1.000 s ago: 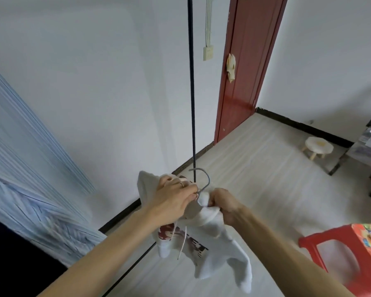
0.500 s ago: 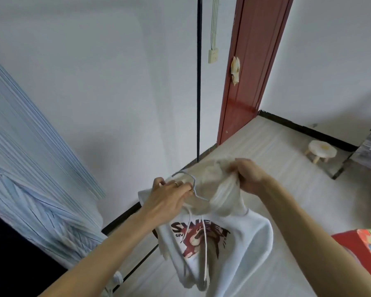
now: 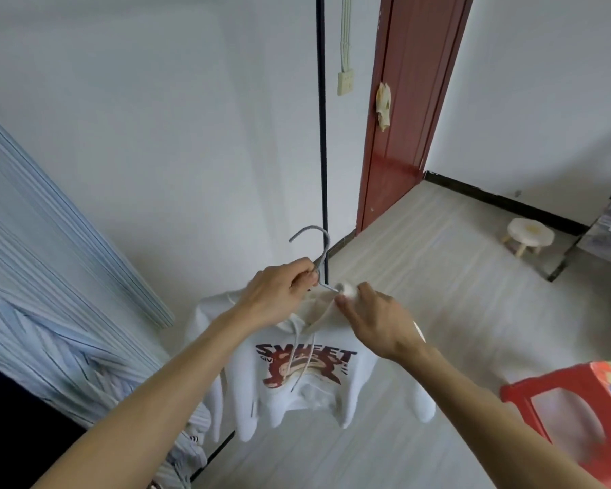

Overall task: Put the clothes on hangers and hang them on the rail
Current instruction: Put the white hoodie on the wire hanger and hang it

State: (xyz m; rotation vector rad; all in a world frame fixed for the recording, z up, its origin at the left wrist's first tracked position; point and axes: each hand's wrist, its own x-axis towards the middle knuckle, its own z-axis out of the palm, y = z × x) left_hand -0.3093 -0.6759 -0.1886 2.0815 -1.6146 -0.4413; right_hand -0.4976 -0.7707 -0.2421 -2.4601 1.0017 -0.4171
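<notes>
A white hoodie (image 3: 307, 393) with a red "SWEET" print hangs spread out below my hands, on a grey hanger (image 3: 314, 241) whose hook sticks up above my fist. My left hand (image 3: 279, 294) grips the hanger just under the hook. My right hand (image 3: 374, 319) pinches the hoodie's fabric at the neck, beside the hanger's arm. The rack's black upright pole (image 3: 321, 118) stands right behind the hook. The top rail is out of view.
A blue striped shirt (image 3: 50, 312) hangs at the left. The rack's black base bar (image 3: 216, 453) runs along the floor. A red plastic stool (image 3: 579, 418) is at the lower right, a small white stool (image 3: 529, 234) farther back, a red door (image 3: 406, 100) behind.
The hoodie has gone from bunched to hanging open on the hanger. My left hand has raised the hanger so its hook stands up. My right hand has moved to the neck.
</notes>
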